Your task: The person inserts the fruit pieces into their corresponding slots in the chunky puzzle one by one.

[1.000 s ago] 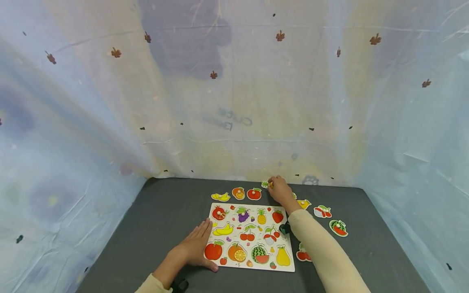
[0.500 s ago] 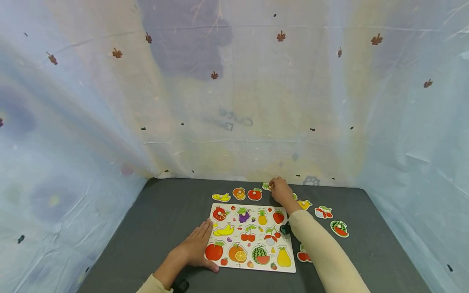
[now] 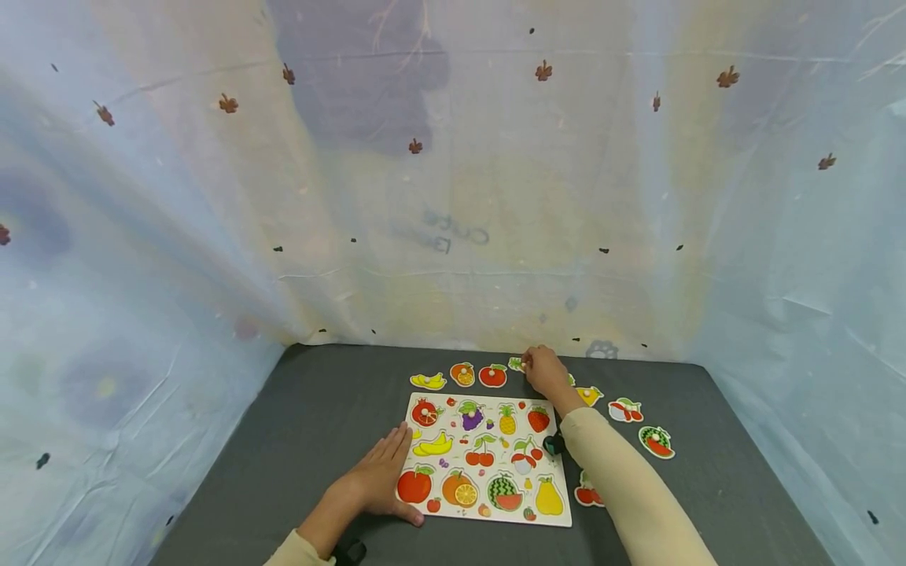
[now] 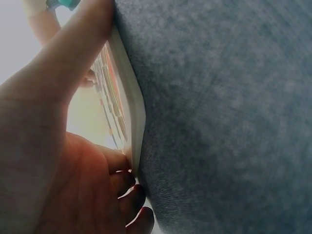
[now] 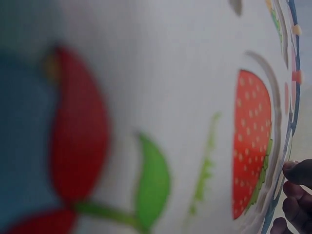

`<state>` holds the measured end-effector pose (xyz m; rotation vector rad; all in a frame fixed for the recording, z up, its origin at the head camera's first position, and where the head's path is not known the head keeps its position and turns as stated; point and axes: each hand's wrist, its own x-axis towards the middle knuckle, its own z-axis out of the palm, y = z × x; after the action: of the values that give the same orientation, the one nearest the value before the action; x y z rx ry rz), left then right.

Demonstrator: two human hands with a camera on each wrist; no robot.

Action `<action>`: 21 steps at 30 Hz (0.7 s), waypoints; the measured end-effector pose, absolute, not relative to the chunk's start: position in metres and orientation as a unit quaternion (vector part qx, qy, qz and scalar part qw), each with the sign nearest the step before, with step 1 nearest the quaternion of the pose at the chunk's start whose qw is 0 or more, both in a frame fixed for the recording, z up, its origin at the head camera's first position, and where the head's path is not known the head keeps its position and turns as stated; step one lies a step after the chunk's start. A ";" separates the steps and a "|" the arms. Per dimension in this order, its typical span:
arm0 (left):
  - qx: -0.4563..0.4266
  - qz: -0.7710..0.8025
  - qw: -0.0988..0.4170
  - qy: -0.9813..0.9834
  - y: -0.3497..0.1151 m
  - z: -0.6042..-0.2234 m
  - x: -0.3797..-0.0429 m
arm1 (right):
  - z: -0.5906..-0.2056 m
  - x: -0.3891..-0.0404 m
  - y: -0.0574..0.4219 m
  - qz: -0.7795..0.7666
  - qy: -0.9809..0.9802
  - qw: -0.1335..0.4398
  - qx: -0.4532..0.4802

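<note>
A white fruit puzzle board [image 3: 495, 515] lies on the dark table. My left hand [image 3: 378, 477] rests along its left side, fingers straight and thumb by the near corner. In the left wrist view, fingertips [image 4: 132, 201] reach the board's edge [image 4: 134, 112]. Beyond the far right corner, my right hand [image 3: 546, 373] pinches a small pineapple puzzle piece [image 3: 516, 364]; its green crown shows, the rest is hidden by the fingers. The right wrist view has the curled fingers [image 5: 298, 200] past the printed strawberry [image 5: 251, 146].
Behind the board lie banana [image 3: 428, 381], orange [image 3: 462, 374] and red apple [image 3: 492, 376] pieces. To the right are pear [image 3: 588, 395], lychee [image 3: 626, 409], watermelon [image 3: 657, 442] and cherry [image 3: 589, 495] pieces, the last partly behind my right sleeve [image 3: 623, 487]. A patterned curtain [image 3: 453, 306] hangs behind.
My right hand has come slightly down and nearer with the pineapple piece, now level with the row of loose pieces. The left hand has stayed at the board.
</note>
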<state>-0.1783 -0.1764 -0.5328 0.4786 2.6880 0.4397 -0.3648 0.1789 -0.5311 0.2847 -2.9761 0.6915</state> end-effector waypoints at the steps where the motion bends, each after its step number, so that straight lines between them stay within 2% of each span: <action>1: 0.170 0.154 0.187 0.955 -0.176 -0.533 -0.179 | -0.532 -0.365 0.180 0.226 -0.969 0.036 0.092; 12: 0.173 0.155 0.183 0.955 -0.177 -0.533 -0.178 | -0.535 -0.361 0.186 0.256 -0.963 0.030 0.076; 21: 0.171 0.145 0.184 0.957 -0.176 -0.535 -0.179 | -0.533 -0.356 0.191 0.279 -0.955 0.045 0.089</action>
<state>-0.1789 -0.1762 -0.5354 0.4815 2.6980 0.4089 -0.3557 0.1915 -0.5333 0.2710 -2.9171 0.8522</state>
